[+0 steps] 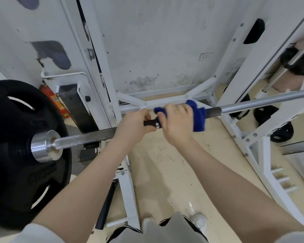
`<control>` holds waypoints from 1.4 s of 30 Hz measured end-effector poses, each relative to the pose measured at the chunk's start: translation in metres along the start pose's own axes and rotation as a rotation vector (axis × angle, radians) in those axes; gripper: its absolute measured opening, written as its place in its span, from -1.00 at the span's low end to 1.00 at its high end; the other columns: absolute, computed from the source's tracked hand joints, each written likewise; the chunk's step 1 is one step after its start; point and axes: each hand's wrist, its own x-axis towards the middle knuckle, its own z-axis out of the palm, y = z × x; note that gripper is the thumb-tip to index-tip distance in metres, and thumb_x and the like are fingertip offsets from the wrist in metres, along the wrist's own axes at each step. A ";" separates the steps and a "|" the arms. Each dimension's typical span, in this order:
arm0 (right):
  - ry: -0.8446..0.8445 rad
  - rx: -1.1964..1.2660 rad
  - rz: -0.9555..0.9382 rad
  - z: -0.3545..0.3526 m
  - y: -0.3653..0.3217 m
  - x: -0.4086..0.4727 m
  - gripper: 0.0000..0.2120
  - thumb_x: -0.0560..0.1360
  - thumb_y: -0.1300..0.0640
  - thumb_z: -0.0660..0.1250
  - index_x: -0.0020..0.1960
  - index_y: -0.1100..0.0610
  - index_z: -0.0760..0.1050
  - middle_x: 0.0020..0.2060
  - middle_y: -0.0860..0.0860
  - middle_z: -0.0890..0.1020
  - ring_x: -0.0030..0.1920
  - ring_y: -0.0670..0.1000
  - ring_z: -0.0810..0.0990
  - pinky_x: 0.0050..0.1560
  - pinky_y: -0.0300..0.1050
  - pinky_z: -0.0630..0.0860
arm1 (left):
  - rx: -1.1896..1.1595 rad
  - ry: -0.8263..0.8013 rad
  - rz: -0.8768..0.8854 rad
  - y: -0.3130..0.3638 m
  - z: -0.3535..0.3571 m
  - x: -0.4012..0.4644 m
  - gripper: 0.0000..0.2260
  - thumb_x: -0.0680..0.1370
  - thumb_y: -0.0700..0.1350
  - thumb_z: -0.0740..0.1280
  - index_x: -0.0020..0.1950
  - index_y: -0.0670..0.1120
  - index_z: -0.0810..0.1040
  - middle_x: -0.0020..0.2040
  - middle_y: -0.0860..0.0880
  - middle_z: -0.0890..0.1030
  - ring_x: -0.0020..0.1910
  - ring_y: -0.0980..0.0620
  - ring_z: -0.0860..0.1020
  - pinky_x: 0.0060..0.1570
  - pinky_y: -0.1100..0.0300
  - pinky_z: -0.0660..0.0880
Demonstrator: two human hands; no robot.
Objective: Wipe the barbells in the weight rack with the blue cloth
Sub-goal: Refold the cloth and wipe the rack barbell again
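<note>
Blue cloth (197,116) sits wrapped round the bar (253,104) under your clenched right hand (178,123), while your left hand (132,128) grasps the bar beside it.

The barbell (253,104) is bright metal, smooth at right, rough and knurled at left. The blue cloth (197,116) looks soft, fuzzy terry. The weight plate (16,155) is matt black; the rack (235,67) painted white, chipped metal.

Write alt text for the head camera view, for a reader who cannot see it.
Seen from above, a person's right hand wraps a blue cloth around a barbell resting across a white weight rack, while the left hand grips the bar just beside it. A black weight plate sits on the bar's left end.
</note>
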 end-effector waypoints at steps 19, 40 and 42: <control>-0.216 -0.226 -0.025 -0.030 0.129 0.033 -0.59 0.55 -0.13 0.05 -0.27 0.12 0.44 -0.35 0.09 0.60 -0.21 0.16 0.55 -0.09 -0.01 0.27 | 0.196 -0.074 0.055 0.037 0.015 0.013 -0.69 0.47 0.00 0.36 0.20 0.00 0.51 0.08 -0.01 0.58 0.01 -0.05 0.53 -0.04 0.04 0.55; 0.053 -0.001 -0.087 0.002 0.000 0.018 -0.53 0.49 -0.15 -0.02 -0.41 0.07 0.42 -0.68 -0.04 0.45 -0.61 0.02 0.44 -0.26 -0.14 0.35 | 0.123 0.113 -0.057 0.030 0.011 0.000 -0.82 0.41 -0.16 0.39 -0.02 -0.02 0.51 -0.01 -0.01 0.62 0.03 -0.07 0.57 -0.04 0.07 0.51; 0.026 0.031 -0.203 0.000 -0.007 0.015 -0.55 0.50 -0.14 -0.02 -0.36 0.08 0.44 -0.63 -0.04 0.49 -0.56 0.02 0.49 -0.21 -0.12 0.37 | 0.246 0.152 -0.100 0.019 0.004 -0.007 -0.73 0.39 -0.08 0.40 0.06 -0.01 0.50 0.01 0.00 0.61 0.01 -0.08 0.55 -0.07 0.05 0.49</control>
